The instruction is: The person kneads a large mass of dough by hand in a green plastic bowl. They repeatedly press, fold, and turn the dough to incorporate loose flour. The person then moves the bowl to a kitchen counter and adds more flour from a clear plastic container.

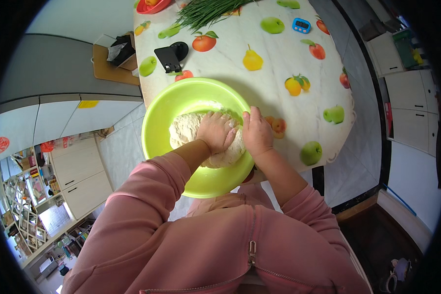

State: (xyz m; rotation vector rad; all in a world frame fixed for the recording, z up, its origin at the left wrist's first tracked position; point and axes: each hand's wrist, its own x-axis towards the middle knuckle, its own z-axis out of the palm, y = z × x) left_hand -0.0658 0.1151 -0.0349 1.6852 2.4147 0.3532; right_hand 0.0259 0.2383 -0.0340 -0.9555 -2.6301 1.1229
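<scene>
A large lump of pale dough (183, 128) lies in a lime-green plastic basin (158, 106) at the table's near left edge. My left hand (216, 131) presses down on the top of the dough, its fingers pointing away from me. My right hand (258, 133) rests on the basin's right rim, with the thumb side towards the dough; whether it grips the rim is hard to see. Some dry flour shows on the basin's inner wall behind the dough.
The fruit-patterned tablecloth (228, 62) bears a black phone stand (169, 58) behind the basin, a bunch of green chives (209, 13), a red bowl (152, 6) at the far left and a blue digital timer (301, 25) at the far right. A brown chair (110, 70) stands left of the table.
</scene>
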